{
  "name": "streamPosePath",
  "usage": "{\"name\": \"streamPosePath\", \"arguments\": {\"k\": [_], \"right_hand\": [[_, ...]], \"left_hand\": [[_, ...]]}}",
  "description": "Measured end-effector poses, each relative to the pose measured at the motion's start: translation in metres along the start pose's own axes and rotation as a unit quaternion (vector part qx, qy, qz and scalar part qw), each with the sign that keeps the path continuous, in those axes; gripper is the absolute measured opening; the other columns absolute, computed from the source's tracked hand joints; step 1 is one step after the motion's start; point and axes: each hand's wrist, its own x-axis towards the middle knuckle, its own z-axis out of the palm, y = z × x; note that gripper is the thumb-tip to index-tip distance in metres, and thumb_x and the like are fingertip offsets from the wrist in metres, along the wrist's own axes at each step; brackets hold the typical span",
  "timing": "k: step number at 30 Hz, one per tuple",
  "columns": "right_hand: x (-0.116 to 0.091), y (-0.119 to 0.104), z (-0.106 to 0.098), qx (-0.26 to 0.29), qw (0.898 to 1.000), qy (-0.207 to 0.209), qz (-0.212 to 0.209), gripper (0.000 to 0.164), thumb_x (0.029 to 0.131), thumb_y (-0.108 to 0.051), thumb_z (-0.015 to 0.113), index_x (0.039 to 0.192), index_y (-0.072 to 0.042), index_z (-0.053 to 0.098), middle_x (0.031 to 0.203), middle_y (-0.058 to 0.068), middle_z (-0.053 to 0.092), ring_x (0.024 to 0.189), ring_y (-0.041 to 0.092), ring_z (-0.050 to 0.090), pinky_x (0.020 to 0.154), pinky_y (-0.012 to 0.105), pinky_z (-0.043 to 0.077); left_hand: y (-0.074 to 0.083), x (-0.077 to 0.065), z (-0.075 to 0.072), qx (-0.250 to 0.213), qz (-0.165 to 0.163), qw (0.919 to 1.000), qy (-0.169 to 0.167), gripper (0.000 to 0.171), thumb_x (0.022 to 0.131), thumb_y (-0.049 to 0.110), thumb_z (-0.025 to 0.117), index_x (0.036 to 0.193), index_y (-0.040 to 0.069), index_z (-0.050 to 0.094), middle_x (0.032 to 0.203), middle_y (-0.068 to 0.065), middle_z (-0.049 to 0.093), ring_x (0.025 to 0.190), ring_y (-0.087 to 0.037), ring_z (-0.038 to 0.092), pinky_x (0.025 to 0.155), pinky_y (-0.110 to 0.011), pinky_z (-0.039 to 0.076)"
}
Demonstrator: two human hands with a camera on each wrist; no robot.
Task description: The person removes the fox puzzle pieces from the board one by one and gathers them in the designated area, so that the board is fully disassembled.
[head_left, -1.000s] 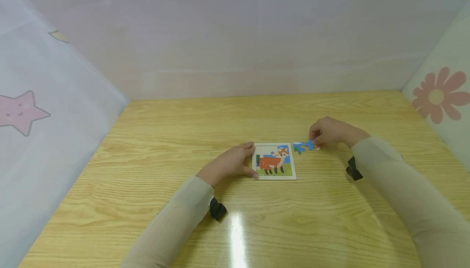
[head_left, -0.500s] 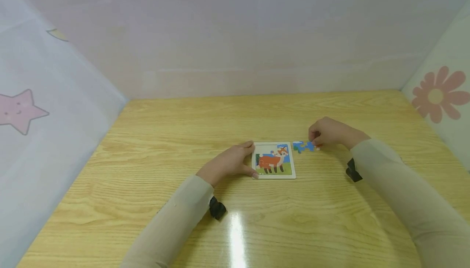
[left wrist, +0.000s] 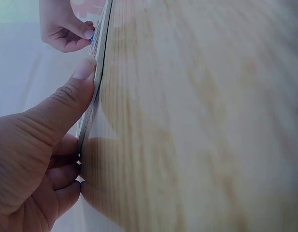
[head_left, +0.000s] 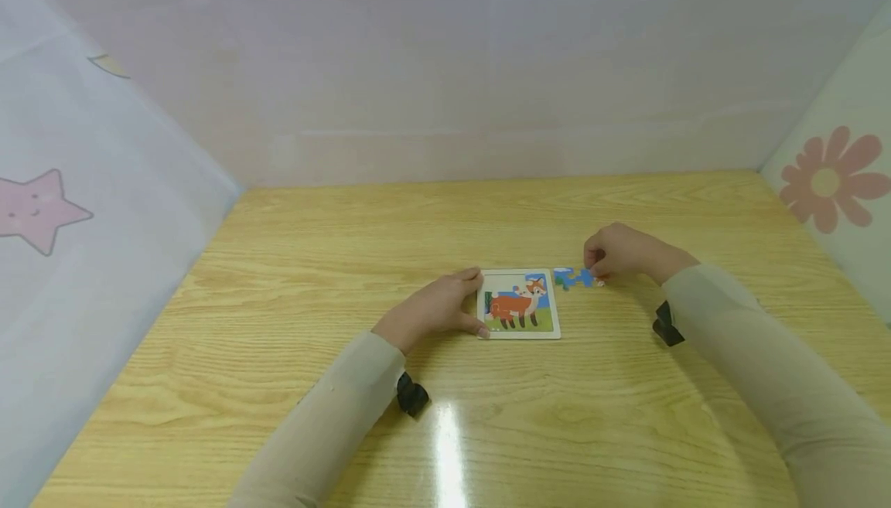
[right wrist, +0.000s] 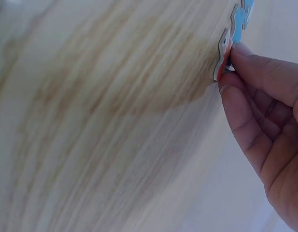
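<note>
My left hand (head_left: 435, 303) grips the left side of a square jigsaw tray (head_left: 555, 322), thumb at its near corner and fingertips at the far one. A partly filled fox picture (head_left: 513, 307) lies inside, with bare board at its upper left. To the right of the tray, my right hand (head_left: 619, 249) pinches a blue jigsaw piece (head_left: 585, 277) between thumb and forefinger. In the right wrist view an orange-and-white piece (right wrist: 223, 55) sits right beside those fingertips. Another blue piece with green (head_left: 562, 277) lies between the tray and the right hand.
The wooden table (head_left: 334, 237) extends around the tray, with pale walls at the back and sides. A black wrist strap part (head_left: 412, 396) hangs under the left sleeve, another (head_left: 668, 326) under the right. Glare (head_left: 448, 454) marks the near tabletop.
My right hand has shifted slightly left, and the blue piece under its fingers has moved a little toward the tray. My left hand keeps its place on the tray.
</note>
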Motion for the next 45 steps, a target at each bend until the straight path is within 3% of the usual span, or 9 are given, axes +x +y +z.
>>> {"name": "streamPosePath", "arguments": {"k": [10, 22, 31, 38, 45], "right_hand": [[-0.001, -0.002, 0.002, 0.034, 0.999, 0.013, 0.031, 0.011, 0.089, -0.010, 0.061, 0.078, -0.008, 0.063, 0.068, 0.001, 0.062, 0.063, 0.014, 0.052, 0.061, 0.028, 0.042], [0.001, -0.012, -0.002, 0.028, 0.998, 0.057, -0.023, 0.008, 0.087, -0.010, 0.063, 0.080, -0.010, 0.064, 0.074, -0.002, 0.062, 0.069, 0.014, 0.053, 0.068, 0.031, 0.046], [0.003, -0.021, 0.000, 0.037, 0.995, 0.080, -0.036, 0.004, 0.086, -0.012, 0.066, 0.084, -0.009, 0.066, 0.076, -0.002, 0.062, 0.069, 0.013, 0.052, 0.066, 0.030, 0.046], [0.004, -0.027, 0.004, 0.049, 0.993, 0.095, -0.044, 0.015, 0.085, -0.013, 0.068, 0.096, -0.003, 0.067, 0.081, 0.000, 0.063, 0.072, 0.013, 0.054, 0.067, 0.031, 0.047], [0.009, -0.032, 0.014, 0.044, 0.994, 0.090, -0.053, 0.017, 0.084, -0.013, 0.068, 0.097, -0.003, 0.068, 0.085, 0.001, 0.065, 0.077, 0.014, 0.055, 0.071, 0.033, 0.048]], "left_hand": [[-0.001, -0.002, 0.001, -0.001, 0.000, 1.0000, -0.003, 0.098, 0.074, 0.050, 0.070, 0.147, 0.005, 0.022, 0.155, -0.006, 0.012, 0.141, -0.025, 0.018, 0.113, -0.036, 0.021], [-0.004, -0.001, 0.003, -0.003, 0.001, 1.0000, -0.001, 0.098, 0.074, 0.050, 0.070, 0.147, 0.005, 0.022, 0.155, -0.006, 0.012, 0.140, -0.025, 0.018, 0.113, -0.035, 0.021], [-0.004, -0.002, 0.002, -0.007, 0.003, 1.0000, 0.004, 0.098, 0.073, 0.049, 0.071, 0.146, 0.005, 0.023, 0.155, -0.007, 0.013, 0.140, -0.025, 0.019, 0.113, -0.035, 0.021], [-0.003, -0.002, 0.002, 0.002, 0.002, 1.0000, 0.004, 0.098, 0.073, 0.050, 0.071, 0.146, 0.005, 0.024, 0.155, -0.007, 0.014, 0.140, -0.025, 0.019, 0.113, -0.034, 0.022], [-0.004, -0.002, 0.002, 0.001, 0.000, 1.0000, 0.002, 0.098, 0.073, 0.050, 0.070, 0.146, 0.006, 0.023, 0.155, -0.006, 0.013, 0.140, -0.025, 0.019, 0.113, -0.035, 0.022]]}}
